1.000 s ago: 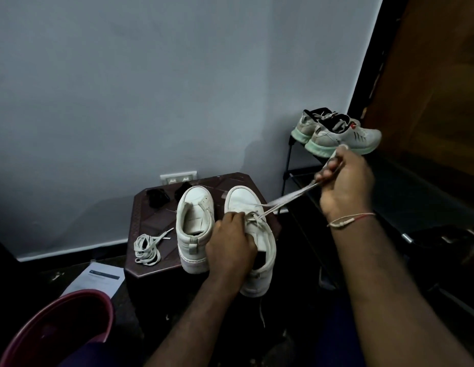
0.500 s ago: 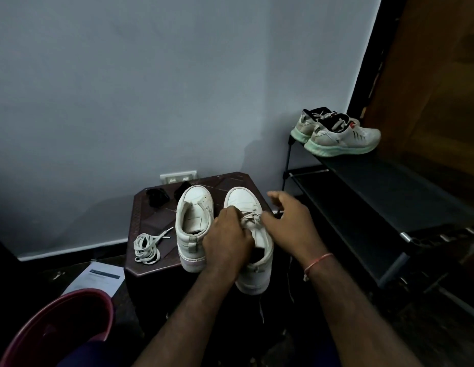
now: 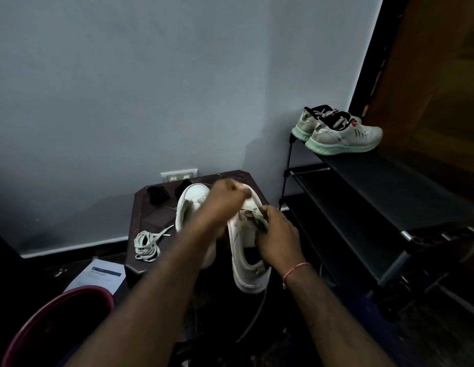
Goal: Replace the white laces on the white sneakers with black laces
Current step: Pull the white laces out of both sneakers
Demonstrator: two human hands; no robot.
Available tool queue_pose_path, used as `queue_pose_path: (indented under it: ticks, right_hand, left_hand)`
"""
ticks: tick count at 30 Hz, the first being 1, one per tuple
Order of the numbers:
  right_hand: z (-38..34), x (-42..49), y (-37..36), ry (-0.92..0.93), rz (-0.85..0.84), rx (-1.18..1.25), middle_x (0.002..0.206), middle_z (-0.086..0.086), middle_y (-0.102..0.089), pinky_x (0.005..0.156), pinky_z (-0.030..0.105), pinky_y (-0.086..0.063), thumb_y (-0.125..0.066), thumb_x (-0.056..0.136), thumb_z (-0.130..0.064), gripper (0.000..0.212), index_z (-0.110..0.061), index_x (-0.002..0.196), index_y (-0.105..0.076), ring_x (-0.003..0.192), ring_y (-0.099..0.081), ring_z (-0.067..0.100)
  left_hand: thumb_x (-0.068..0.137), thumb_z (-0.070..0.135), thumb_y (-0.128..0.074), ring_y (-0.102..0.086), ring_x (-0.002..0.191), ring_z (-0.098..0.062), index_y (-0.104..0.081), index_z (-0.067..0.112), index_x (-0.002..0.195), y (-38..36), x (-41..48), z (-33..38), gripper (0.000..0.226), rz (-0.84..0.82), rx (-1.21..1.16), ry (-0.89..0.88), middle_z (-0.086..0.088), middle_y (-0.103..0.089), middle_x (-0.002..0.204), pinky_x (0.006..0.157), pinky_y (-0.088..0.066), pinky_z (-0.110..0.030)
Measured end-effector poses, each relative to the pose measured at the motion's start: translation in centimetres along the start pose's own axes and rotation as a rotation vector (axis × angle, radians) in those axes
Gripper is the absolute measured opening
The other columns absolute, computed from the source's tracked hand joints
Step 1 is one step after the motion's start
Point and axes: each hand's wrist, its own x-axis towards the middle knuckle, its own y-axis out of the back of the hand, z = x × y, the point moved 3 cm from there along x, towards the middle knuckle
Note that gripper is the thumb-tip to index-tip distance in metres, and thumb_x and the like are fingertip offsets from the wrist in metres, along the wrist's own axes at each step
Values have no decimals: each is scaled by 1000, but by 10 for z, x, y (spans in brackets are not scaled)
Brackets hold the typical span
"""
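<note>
Right hand (image 3: 279,235) grips the sneaker (image 3: 238,247); left hand (image 3: 225,198) curled, grip unclear; bucket (image 3: 98,290) interior too dark.

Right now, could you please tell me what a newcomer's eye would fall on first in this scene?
Two bare arms meet at the centre over a small dark table, where the right hand grips a white sneaker at its lacing and the blurred left hand is fisted near its toe. A loose white lace lies coiled at the table's left edge, and mint-soled running shoes sit atop the black shoe rack at the right.
</note>
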Motion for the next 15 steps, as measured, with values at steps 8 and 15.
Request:
queue_pose_path:
  ticks: [8, 15]
  right_hand:
    - [-3, 10, -2, -67, -14, -66, 126, -1, -62, 94, 31, -44, -54, 77, -17, 52, -28, 128, -48, 114, -57, 27]
    - [-6, 10, -2, -60, 52, -65, 122, -1, -59, 88, 33, -45, -57, 82, -25, 36, -29, 117, -53, 108, -59, 28]
  left_hand:
    - [93, 13, -46, -32, 41, -7, -50, 17, 72, 149, 0, 48, 22, 333, -430, -117, 3, -50, 56, 40, -28, -17]
    - [85, 25, -64, -58, 89, -27, -64, 10, 112, 148, 4, 5, 31, 408, 615, -6, -15, -58, 104, 77, -46, -32]
